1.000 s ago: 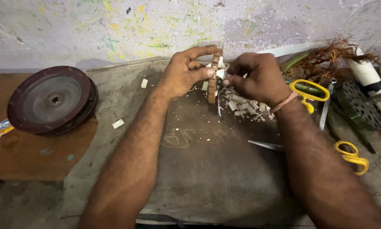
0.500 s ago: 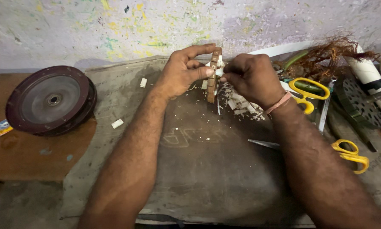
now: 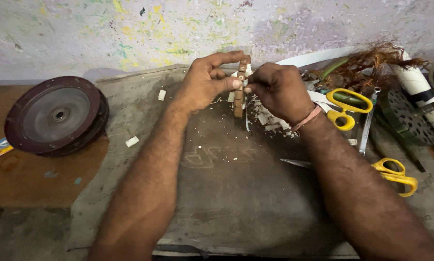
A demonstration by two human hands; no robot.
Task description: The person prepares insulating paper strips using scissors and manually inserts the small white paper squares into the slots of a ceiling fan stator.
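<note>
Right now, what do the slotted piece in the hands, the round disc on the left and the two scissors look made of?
Slotted piece: seemingly rusty metal, brown and matte, with white paper-like strips in it.
Round disc: probably metal, dark maroon rim with a dull grey face and a centre hole.
Scissors and: glossy yellow handles, likely plastic; blades look like bare steel.

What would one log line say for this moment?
left hand: grips slotted brown part | right hand: pinching at it | nearby: yellow scissors, dark wheel
</note>
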